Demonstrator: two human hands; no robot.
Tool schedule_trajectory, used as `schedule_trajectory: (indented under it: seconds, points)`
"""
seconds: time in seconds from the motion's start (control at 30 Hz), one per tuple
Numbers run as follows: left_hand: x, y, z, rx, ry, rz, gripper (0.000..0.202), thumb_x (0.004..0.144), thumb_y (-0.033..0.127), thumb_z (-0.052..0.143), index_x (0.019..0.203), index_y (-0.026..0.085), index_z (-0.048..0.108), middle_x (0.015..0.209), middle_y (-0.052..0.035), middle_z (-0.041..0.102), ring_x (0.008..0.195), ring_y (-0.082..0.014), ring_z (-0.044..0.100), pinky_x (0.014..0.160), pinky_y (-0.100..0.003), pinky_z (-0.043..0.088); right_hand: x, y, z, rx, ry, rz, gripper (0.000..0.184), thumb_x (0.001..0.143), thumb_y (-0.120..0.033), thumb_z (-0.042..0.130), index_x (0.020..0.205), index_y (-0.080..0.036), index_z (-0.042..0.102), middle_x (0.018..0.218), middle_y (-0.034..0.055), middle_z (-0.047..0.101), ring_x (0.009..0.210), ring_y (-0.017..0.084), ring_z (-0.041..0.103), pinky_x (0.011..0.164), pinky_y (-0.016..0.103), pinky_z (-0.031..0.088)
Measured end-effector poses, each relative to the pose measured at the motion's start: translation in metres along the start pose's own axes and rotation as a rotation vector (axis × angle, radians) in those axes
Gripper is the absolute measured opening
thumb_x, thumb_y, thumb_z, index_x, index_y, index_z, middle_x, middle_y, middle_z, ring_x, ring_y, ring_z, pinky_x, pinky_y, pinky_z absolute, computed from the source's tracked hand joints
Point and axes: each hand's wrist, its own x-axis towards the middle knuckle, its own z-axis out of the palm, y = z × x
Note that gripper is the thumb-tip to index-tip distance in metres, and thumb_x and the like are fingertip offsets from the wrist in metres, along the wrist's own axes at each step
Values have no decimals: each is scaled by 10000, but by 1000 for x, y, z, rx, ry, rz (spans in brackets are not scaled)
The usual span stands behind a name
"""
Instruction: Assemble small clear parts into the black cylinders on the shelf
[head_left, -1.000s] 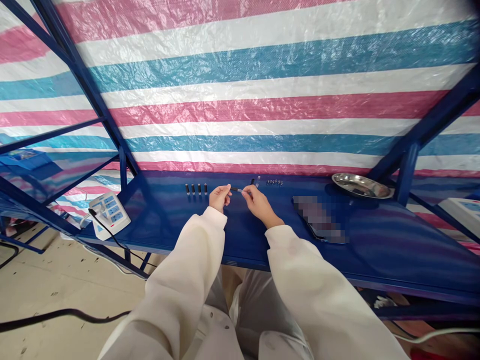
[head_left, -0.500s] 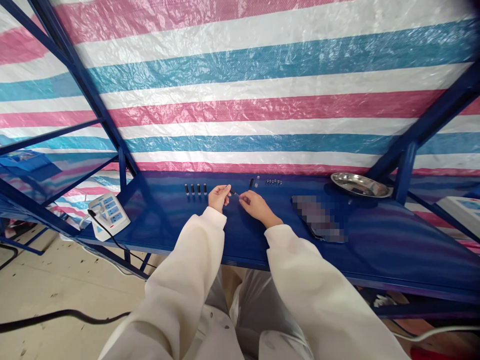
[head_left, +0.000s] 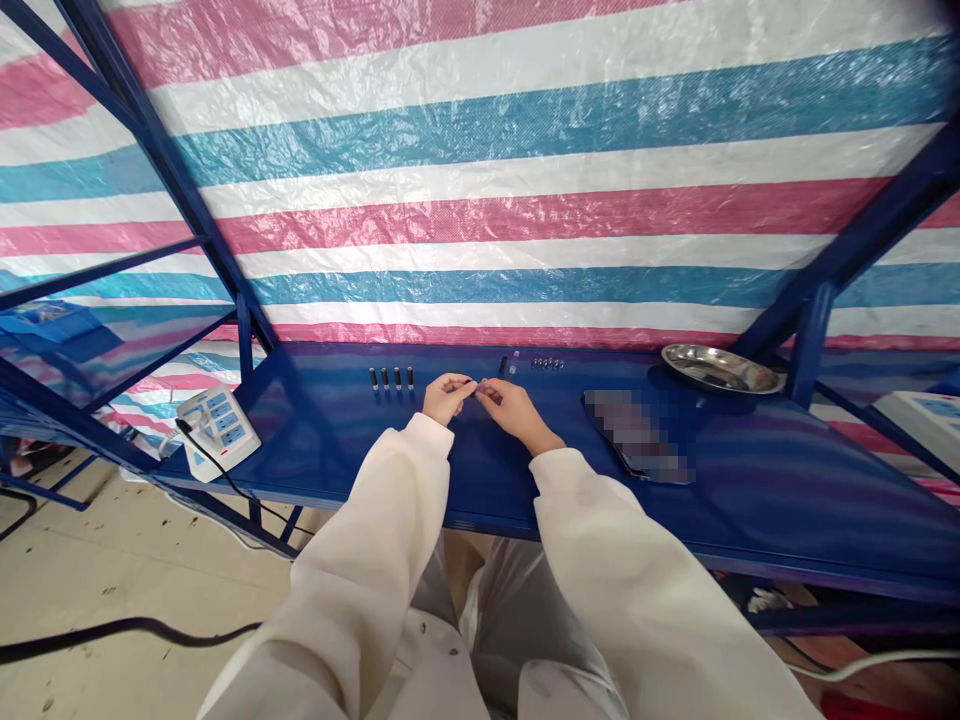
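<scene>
My left hand [head_left: 448, 398] pinches a small black cap [head_left: 471, 380], most of it hidden by the fingers. Against it, my right hand [head_left: 510, 408] has its fingers closed on a small clear tube [head_left: 482, 383], which barely shows. The fingertips of both hands almost meet over the blue table [head_left: 480, 470]. Left of my hands, several small black-topped tubes [head_left: 385, 379] stand in a row. Behind my right hand are another black cap [head_left: 503, 366] and a clear tube [head_left: 514, 363]. Farther right lies a row of several tiny shiny pieces [head_left: 547, 364].
An oval metal tray [head_left: 724, 370] is at the back right. A flat, phone-like item [head_left: 637, 437], partly blurred out, lies right of my right hand. A white power strip [head_left: 219, 430] with a black cable sits at the left end. Blue frame posts [head_left: 810, 340] rise at both sides.
My hands have come together, closing the gap between the black cap and the clear tube. My left hand has shifted slightly right. The other items have stayed put.
</scene>
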Motion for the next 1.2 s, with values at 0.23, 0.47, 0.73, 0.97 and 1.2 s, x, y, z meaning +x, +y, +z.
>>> schedule_trajectory:
  seconds: [0.23,0.47,0.73,0.97,1.2]
  points:
    - [1,-1,-1,-55,-119,-64,349,613,442,717,697,135,573,526,49,503,300,-34,403,294,-182,200,-1,-4,3,48,-103,-42,191,777,-288,509,833,-177,654,785,59,662,650,153,558,660,288,436]
    - [1,3,0,-60,-24,-97,231,695,342,662,709,135,559,531,45,502,294,-37,395,304,-185,195,2,-9,7,169,-107,20,227,765,-343,520,812,-169,658,756,42,673,632,148,563,635,273,434]
    - [-2,7,2,-8,164,-113,140,738,250,606,708,147,515,553,51,521,293,-28,385,313,-175,185,36,20,-20,-300,17,339,156,723,-254,565,666,-132,645,679,70,666,655,171,596,598,236,397]
    - [-5,10,4,24,96,-142,107,749,224,587,722,143,523,568,41,535,305,-29,399,314,-175,205,51,48,-22,-495,-40,447,165,740,-228,560,776,-126,684,812,94,698,764,181,632,650,218,411]
    - [-6,11,6,17,81,-144,90,757,213,576,733,143,523,573,44,534,306,-25,407,302,-166,198,55,58,-12,-505,-49,449,166,745,-242,553,779,-127,669,784,88,691,763,188,631,649,227,417]
